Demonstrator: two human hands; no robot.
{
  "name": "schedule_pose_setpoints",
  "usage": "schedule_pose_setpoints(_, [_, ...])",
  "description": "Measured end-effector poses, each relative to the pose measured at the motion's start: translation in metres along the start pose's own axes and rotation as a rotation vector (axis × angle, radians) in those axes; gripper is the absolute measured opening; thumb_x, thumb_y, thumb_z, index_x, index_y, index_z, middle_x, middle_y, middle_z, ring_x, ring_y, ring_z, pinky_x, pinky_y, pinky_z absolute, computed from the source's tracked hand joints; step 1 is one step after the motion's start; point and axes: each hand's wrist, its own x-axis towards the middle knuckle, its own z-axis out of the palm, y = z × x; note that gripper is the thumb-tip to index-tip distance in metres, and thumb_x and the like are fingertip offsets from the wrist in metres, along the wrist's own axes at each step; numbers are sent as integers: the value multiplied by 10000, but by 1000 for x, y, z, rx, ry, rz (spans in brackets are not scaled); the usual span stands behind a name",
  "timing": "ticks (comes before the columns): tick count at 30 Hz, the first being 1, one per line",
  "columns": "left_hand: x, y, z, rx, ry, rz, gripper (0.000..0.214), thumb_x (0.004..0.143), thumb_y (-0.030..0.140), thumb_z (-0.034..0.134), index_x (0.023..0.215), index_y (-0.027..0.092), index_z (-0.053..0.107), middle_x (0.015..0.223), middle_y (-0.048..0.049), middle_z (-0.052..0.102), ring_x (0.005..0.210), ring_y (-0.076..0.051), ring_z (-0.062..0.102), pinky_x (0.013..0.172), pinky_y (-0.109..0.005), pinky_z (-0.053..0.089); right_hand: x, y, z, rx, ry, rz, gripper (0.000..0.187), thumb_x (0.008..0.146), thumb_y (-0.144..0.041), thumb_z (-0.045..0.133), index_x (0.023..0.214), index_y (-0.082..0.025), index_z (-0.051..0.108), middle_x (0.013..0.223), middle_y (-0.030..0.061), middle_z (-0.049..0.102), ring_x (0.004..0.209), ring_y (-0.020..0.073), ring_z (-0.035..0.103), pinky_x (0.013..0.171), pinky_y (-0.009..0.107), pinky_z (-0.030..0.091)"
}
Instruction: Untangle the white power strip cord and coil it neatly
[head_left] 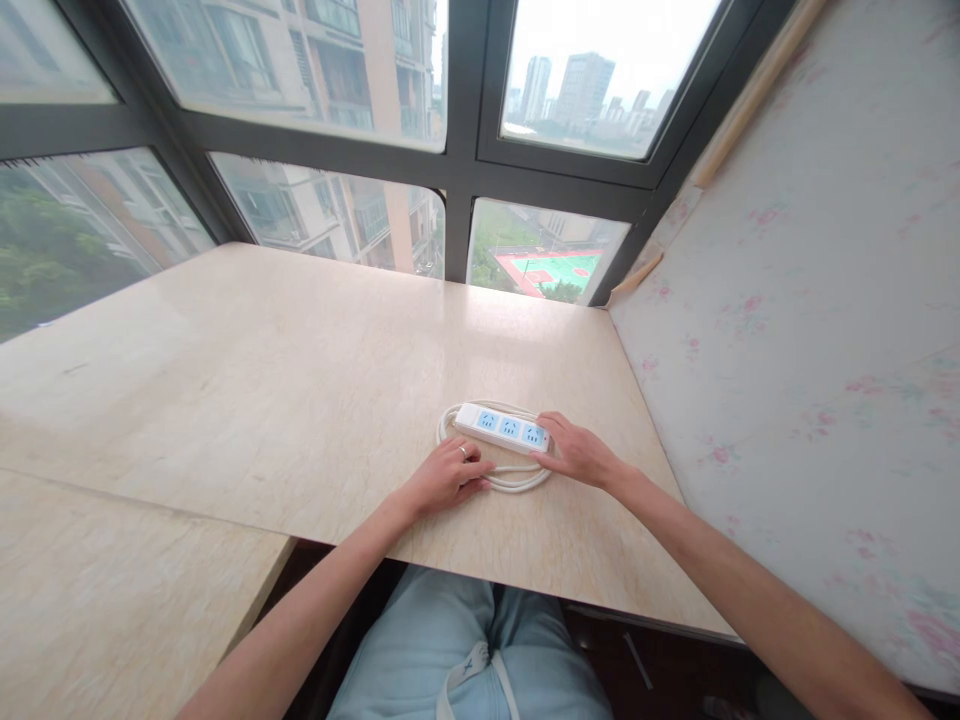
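A white power strip [501,427] with three blue socket panels lies on the beige marble-look counter. Its white cord [521,486] is looped around it in an oval coil. My left hand [450,476], with a ring on one finger, rests at the near left of the coil, its fingers bent over the cord and touching it. At the strip's right end is my right hand [574,448], thumb on the near side and fingers on the far side, gripping that end. The plug is not visible.
The counter [285,370] runs back to dark-framed windows [461,150]. A wall with flowered paper [795,330] rises on the right, its paper peeling near the window. A lower-left counter section [112,590] adjoins. My legs [472,650] are below the front edge.
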Motion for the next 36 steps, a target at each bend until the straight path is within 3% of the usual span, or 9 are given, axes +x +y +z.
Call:
schedule_pose_setpoints(10, [-1, -1, 1, -32, 10, -20, 289, 952, 406, 515, 1039, 213, 711, 889, -78, 594, 823, -185, 528, 760, -325, 404, 12, 24, -10, 269, 160, -53, 476, 942, -419, 471, 1347, -179, 401, 1318, 184, 478, 1265, 282, 462, 1066, 463, 403])
schedule_pose_setpoints(20, [1, 2, -2, -47, -10, -41, 276, 958, 394, 503, 962, 199, 698, 870, -69, 594, 819, -185, 526, 763, -319, 401, 15, 63, 25, 316, 327, 19, 455, 946, -396, 457, 1369, -235, 422, 1283, 153, 537, 1208, 290, 516, 1026, 508, 437])
schedule_pose_setpoints(28, [1, 5, -4, -35, -36, -36, 252, 945, 389, 519, 1024, 187, 648, 903, -73, 600, 852, -200, 531, 793, -332, 403, 29, 68, 45, 421, 402, 277, 422, 904, -360, 499, 1303, -223, 490, 1237, 140, 579, 1135, 279, 568, 995, 503, 466])
schedule_pose_setpoints(36, [0, 5, -4, -5, -29, -3, 258, 954, 381, 497, 1054, 200, 651, 936, -79, 585, 852, -195, 523, 804, -339, 403, 50, 59, 50, 593, 446, 247, 444, 876, -327, 541, 1306, -247, 465, 1276, 121, 533, 1212, 264, 523, 1000, 463, 485])
